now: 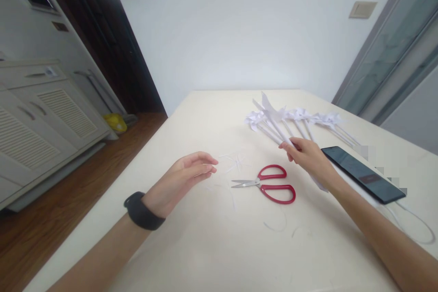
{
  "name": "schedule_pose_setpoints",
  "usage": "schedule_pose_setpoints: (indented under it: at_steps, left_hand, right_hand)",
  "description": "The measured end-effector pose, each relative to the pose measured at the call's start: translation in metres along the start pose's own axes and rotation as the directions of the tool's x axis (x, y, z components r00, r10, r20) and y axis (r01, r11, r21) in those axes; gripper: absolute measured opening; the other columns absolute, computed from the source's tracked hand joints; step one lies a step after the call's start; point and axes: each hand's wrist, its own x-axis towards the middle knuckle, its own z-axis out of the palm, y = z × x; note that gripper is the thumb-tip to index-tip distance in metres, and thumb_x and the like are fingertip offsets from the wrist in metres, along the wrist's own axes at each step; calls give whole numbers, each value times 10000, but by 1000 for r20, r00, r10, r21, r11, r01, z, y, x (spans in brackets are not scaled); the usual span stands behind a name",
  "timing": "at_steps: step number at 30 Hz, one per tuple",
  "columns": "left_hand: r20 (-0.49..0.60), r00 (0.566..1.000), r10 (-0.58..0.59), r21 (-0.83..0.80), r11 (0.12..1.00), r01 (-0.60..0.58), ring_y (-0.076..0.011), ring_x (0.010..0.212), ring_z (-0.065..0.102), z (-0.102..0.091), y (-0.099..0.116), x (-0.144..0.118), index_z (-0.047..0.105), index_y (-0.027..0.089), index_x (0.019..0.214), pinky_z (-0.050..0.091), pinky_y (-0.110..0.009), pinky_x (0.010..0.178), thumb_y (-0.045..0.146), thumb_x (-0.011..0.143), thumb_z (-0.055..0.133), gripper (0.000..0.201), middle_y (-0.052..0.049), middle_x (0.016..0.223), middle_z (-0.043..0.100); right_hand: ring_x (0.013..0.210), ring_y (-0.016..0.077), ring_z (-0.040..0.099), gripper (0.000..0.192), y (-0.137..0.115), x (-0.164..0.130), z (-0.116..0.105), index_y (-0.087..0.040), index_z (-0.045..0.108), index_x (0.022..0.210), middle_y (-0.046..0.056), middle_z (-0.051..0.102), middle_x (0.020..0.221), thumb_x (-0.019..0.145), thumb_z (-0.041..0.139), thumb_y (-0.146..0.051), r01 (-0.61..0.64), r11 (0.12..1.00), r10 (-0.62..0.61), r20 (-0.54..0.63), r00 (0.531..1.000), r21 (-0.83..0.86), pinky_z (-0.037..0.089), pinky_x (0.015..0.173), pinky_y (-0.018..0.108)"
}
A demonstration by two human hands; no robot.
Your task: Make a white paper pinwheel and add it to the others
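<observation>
My right hand [308, 157] is closed around the paper stick of a white paper pinwheel [272, 112], whose pointed blades tilt up and away to the left. Behind it lie several more white paper pinwheels [299, 115], their heads toward the wall. My left hand [186, 173], with a black band [144, 211] on the wrist, hovers over the table, fingers apart and holding nothing. Thin white paper strips [236, 160] are scattered just right of its fingertips. Between my hands rest red-handled scissors [260, 183], blades slightly parted and pointing left.
A dark phone [364, 173] lies at the right with a white cable [419, 219] attached. The white table [205, 255] meets a wall at its far edge. A louvered cabinet [51, 118] and a yellow item [115, 123] on the floor are at left.
</observation>
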Motion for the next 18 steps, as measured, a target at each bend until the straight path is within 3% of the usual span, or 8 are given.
schedule_pose_setpoints:
  at_steps: [6, 10, 14, 18]
  left_hand:
    - [20, 1000, -9, 3, 1000, 9, -134, 876, 506, 1, 2, 0, 607, 204, 862, 379, -273, 836, 257, 785, 601, 94, -19, 938, 569]
    - [19, 1000, -12, 6, 1000, 12, -140, 884, 504, 0, 0, 0, 598, 204, 873, 375, -284, 838, 261, 792, 594, 99, -20, 943, 562]
    - [37, 999, -29, 12, 1000, 29, -136, 885, 499, -1, -1, 0, 588, 211, 886, 370, -271, 824, 270, 802, 584, 103, -11, 919, 559]
    - [55, 998, -25, 29, 999, 23, -140, 892, 496, 0, -1, 0, 589, 211, 895, 370, -274, 835, 281, 810, 574, 110, -15, 937, 560]
  right_hand:
    - [648, 154, 581, 374, 23, 18, -2, -141, 626, 776, 25, 630, 691, 897, 378, -393, -86, 987, 89, 15, 996, -134, 420, 577, 263]
    - [943, 192, 580, 292, 36, 34, 1, -153, 533, 1129, 76, 561, 1130, 878, 509, -298, -142, 966, 163, 83, 983, -215, 497, 788, 384]
    - [955, 196, 576, 301, 46, 50, 3, -152, 526, 1141, 79, 555, 1142, 877, 512, -295, -184, 937, 223, 101, 970, -296, 495, 795, 392]
    - [957, 194, 576, 299, 51, 65, 8, -155, 524, 1143, 82, 554, 1143, 879, 509, -293, -241, 885, 276, 33, 960, -399, 493, 798, 394]
